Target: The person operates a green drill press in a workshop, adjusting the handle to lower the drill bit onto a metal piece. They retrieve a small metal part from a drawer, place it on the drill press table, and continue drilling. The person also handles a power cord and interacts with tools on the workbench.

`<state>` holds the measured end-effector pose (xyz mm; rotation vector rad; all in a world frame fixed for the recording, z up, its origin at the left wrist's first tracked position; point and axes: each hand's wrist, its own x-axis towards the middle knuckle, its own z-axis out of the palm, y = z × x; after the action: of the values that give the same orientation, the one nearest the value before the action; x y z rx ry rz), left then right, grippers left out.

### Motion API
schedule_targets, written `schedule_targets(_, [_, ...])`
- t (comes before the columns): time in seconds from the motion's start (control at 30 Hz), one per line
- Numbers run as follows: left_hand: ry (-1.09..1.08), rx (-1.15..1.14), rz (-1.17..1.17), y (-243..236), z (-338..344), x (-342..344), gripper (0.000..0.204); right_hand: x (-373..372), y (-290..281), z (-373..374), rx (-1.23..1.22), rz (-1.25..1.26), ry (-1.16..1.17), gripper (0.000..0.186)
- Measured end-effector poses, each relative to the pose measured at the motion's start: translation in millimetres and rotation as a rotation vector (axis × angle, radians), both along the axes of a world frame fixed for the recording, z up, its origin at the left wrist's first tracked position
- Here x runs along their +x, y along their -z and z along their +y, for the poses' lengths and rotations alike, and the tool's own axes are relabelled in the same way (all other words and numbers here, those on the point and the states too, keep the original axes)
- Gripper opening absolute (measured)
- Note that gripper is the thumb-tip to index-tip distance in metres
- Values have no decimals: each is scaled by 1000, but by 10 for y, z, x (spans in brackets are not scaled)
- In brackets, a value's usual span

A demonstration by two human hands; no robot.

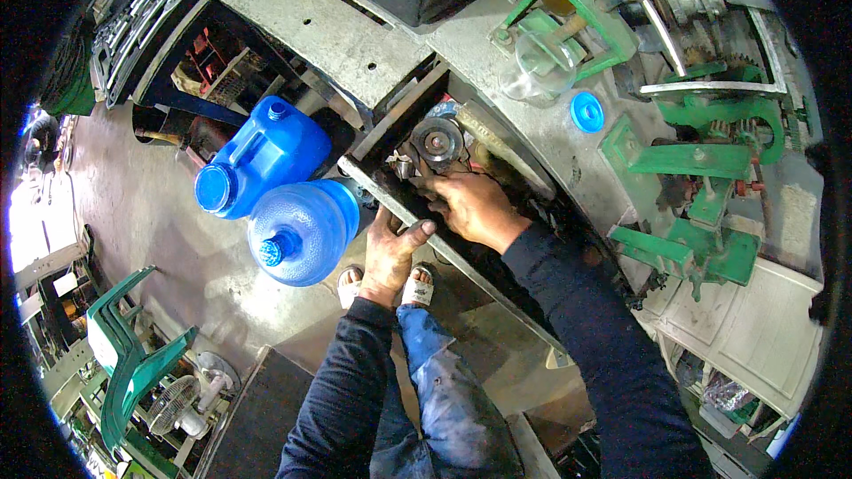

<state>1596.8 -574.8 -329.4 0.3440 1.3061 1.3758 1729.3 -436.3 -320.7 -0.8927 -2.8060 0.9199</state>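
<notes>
With the drawer (382, 191) already open, your left hand (389, 259) touches its front and your right hand (472, 206) works inside, the round metal part (438, 141) just beyond its fingers, either grip impossible to tell, the handling seemingly unfinished.

Hands, bare, one pair; near each other, not touching. Left hand (388, 257): wrist nearly straight, thumb extended rightward, fingers directed away from the body and partly hidden. Right hand (479, 206): set farther forward, back uppermost, fingers bent and directed leftward, tips partly hidden; dark smudges on the fingers. Left forearm (342, 381): dark-sleeved to the wrist, angled forward and slightly inward. Right forearm (603, 328): likewise dark-sleeved, reaching diagonally forward and left. Closure of either hand: indeterminate.
</notes>
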Motion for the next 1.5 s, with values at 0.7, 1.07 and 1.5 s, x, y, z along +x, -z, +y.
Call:
schedule_targets(0.7, [18,-51,-112,26,-19,-39,87,430,-746,-189,-1208,874,854,42])
schedule_targets(1.07, [-73,-111,167,-1000,-181,-161,42,315,-1227,-359,-1322,955,994,24])
schedule_targets(1.5, [-60,96,163,-1914,-199,-56,23,130,-1754,-655,-1398,859,1075,24])
